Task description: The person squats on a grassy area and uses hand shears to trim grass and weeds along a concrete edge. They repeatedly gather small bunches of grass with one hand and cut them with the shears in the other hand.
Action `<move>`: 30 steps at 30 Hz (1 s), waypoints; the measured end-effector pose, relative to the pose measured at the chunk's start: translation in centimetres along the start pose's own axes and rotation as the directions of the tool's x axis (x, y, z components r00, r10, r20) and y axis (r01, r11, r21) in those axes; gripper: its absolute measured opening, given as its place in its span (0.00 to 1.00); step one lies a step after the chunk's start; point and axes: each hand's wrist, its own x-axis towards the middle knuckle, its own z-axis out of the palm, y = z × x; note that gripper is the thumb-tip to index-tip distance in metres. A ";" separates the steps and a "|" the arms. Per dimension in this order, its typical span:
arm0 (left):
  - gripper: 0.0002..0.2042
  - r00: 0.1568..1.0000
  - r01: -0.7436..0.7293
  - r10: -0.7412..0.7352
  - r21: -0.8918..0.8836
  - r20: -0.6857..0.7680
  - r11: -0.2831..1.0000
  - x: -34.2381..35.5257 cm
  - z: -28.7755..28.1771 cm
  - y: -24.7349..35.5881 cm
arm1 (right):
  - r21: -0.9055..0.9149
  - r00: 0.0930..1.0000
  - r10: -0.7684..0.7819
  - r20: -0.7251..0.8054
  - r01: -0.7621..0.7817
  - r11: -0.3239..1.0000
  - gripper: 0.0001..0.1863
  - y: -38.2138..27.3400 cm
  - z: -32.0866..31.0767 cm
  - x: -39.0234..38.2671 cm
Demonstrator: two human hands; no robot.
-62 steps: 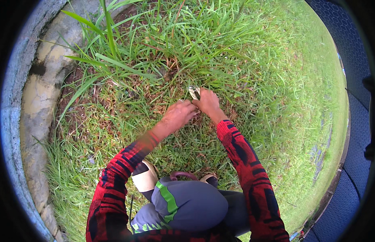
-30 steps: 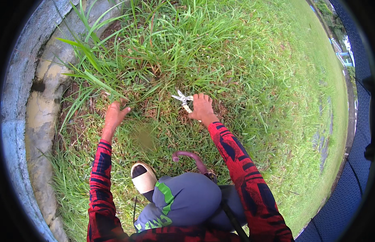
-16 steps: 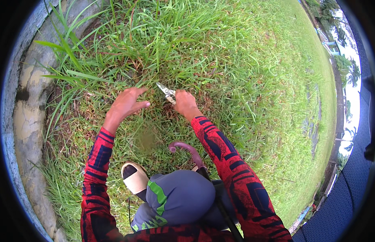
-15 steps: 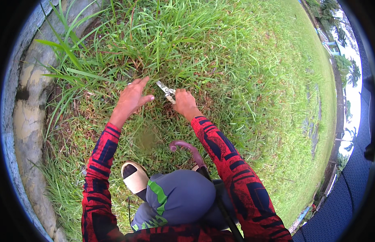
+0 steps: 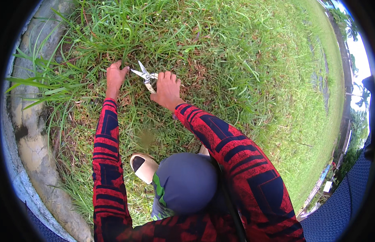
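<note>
Pruning shears [image 5: 146,76] have spread their blades since the last frame. On my feed, the right hand [image 5: 168,89] has its fingers wrapped round the handles, blades just right of the left hand [image 5: 116,79]; can't tell if that one's gripping grass [image 5: 123,46].

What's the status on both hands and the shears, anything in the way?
Right hand holding shears, blades open. Left hand at the grass, hold unclear. Possibly in the way: left thumb, close to one blade tip.
</note>
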 end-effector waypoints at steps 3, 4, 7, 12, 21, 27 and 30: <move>0.19 0.978 0.151 -0.147 -0.015 0.151 0.988 0.6 0.0 -0.5 | 0.003 0.996 -0.063 -0.058 0.064 0.998 0.37 0.4 1.0 -1.4; 0.18 0.977 0.146 -0.139 -0.030 0.164 0.989 0.8 -0.1 -0.6 | 0.001 0.995 -0.075 -0.065 0.075 0.997 0.38 0.3 1.4 -1.7; 0.12 0.984 0.107 -0.079 -0.178 0.158 0.978 0.8 -0.1 -0.5 | -0.094 0.995 -0.090 -0.038 0.086 0.992 0.41 0.4 2.0 -2.6; 0.14 0.975 0.137 -0.109 -0.138 0.196 0.981 1.0 0.0 -0.8 | -0.135 0.988 -0.151 0.025 0.153 0.979 0.42 1.5 1.1 -4.0; 0.13 0.980 -0.017 0.014 0.016 0.198 1.000 1.5 1.6 -5.0 | -0.098 0.949 -0.195 0.249 0.225 0.969 0.44 4.1 -2.5 -4.9; 0.09 0.978 -0.059 0.069 -0.052 0.198 0.997 1.2 1.4 -3.5 | 0.048 0.951 -0.123 0.284 0.114 0.992 0.45 3.9 -3.6 -7.5; 0.09 0.974 -0.115 0.092 0.102 0.206 0.988 1.7 0.2 -3.1 | 0.124 0.966 -0.148 0.212 0.124 0.985 0.43 3.6 -3.7 -8.3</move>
